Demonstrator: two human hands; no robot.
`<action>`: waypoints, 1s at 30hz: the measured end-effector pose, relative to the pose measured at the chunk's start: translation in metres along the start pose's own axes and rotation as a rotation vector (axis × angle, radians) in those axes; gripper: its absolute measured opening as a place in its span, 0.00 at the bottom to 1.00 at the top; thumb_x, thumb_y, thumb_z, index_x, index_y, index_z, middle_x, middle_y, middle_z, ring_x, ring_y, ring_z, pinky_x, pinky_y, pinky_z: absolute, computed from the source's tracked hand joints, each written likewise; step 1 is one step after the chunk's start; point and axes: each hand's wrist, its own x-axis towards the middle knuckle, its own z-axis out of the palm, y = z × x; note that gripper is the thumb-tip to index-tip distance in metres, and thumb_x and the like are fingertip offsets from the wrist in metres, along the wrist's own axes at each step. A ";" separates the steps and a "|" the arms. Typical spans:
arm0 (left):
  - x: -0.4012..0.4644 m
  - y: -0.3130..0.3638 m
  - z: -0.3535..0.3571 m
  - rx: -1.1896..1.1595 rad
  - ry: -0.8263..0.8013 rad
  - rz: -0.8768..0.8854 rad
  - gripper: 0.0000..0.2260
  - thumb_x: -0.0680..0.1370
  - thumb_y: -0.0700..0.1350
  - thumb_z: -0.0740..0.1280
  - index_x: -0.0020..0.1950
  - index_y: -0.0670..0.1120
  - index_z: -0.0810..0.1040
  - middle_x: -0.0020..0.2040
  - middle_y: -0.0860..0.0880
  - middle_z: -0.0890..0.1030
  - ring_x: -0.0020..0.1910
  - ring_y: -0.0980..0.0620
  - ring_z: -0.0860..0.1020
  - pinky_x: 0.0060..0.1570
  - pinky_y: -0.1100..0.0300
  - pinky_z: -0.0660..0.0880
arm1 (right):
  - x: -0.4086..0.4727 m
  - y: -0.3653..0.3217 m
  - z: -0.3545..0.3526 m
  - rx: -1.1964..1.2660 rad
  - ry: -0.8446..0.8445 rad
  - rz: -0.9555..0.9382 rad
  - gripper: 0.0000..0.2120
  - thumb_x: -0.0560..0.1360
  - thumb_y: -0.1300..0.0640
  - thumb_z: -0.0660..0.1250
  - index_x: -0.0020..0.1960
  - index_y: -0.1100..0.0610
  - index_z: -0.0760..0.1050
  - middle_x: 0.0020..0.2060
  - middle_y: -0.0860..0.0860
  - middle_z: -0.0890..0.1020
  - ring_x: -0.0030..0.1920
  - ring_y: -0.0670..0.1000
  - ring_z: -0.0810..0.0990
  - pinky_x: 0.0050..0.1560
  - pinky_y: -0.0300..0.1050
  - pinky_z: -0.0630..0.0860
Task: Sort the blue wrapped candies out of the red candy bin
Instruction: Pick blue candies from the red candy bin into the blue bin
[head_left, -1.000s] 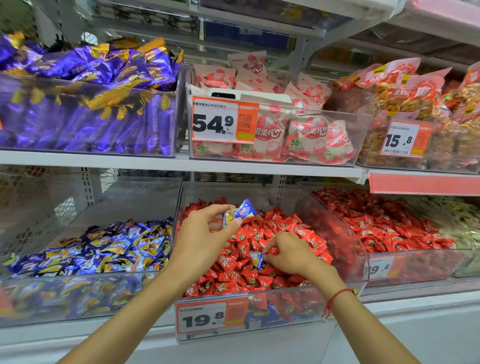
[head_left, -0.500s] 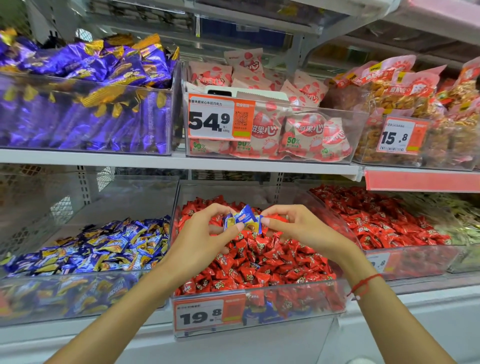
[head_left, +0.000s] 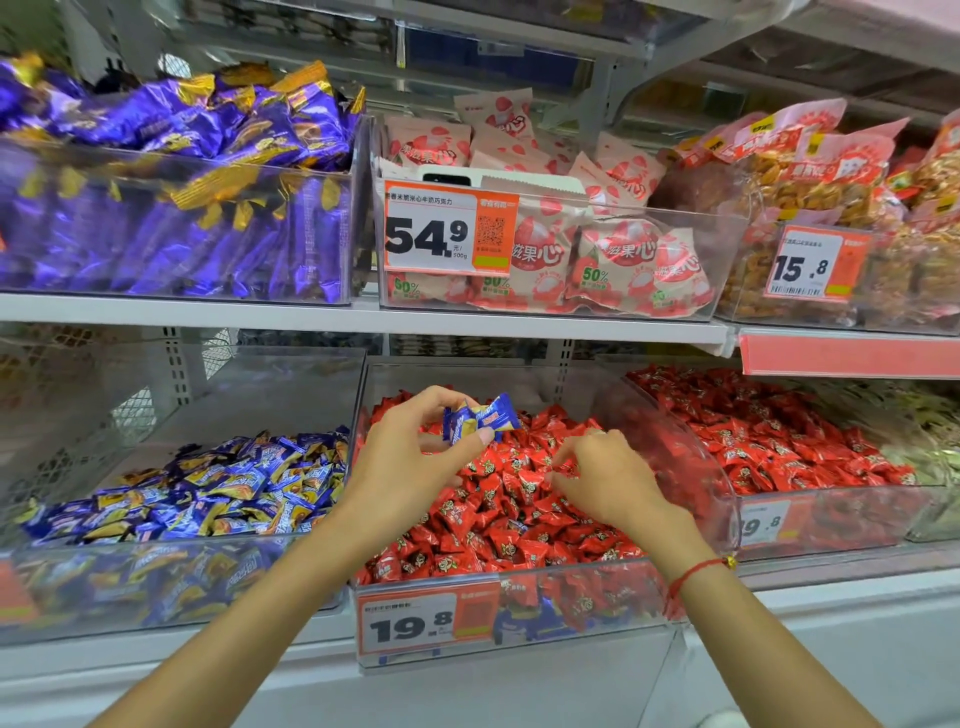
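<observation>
Step in hand: collection. The left hand (head_left: 410, 457) pinches blue wrapped candies (head_left: 480, 422) above the red candy bin (head_left: 519, 577); the right hand (head_left: 597, 475) – fingers curled into the red candies (head_left: 498, 499) (hold unclear) – probes. Next: find remaining blues – then transfer to the blue candy bin (head_left: 171, 582)

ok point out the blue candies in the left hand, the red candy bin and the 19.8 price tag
blue candies (head_left: 480, 422): head view, on the blue and gold wrappers.
red candy bin (head_left: 727, 499): head view, on its clear right wall.
19.8 price tag (head_left: 408, 626): head view, on the printed digits.
</observation>
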 end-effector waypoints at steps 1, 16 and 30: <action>0.001 -0.001 0.000 0.010 0.003 0.004 0.08 0.75 0.46 0.71 0.53 0.52 0.79 0.48 0.59 0.78 0.42 0.49 0.82 0.39 0.51 0.82 | -0.003 -0.007 0.002 0.097 0.029 -0.076 0.07 0.74 0.48 0.69 0.48 0.49 0.82 0.47 0.49 0.79 0.55 0.51 0.76 0.48 0.44 0.73; 0.004 -0.011 -0.009 0.042 0.015 -0.075 0.10 0.75 0.49 0.72 0.55 0.53 0.79 0.55 0.53 0.80 0.38 0.50 0.84 0.45 0.48 0.82 | 0.001 0.007 -0.004 0.722 -0.175 0.039 0.09 0.75 0.62 0.69 0.38 0.51 0.81 0.37 0.44 0.80 0.39 0.41 0.75 0.42 0.34 0.71; 0.006 -0.015 -0.001 -0.012 0.028 -0.122 0.14 0.75 0.48 0.71 0.59 0.48 0.78 0.59 0.47 0.79 0.45 0.52 0.84 0.44 0.54 0.83 | -0.005 -0.022 -0.035 1.221 -0.269 0.007 0.07 0.80 0.58 0.62 0.55 0.58 0.76 0.41 0.51 0.84 0.37 0.45 0.83 0.40 0.38 0.78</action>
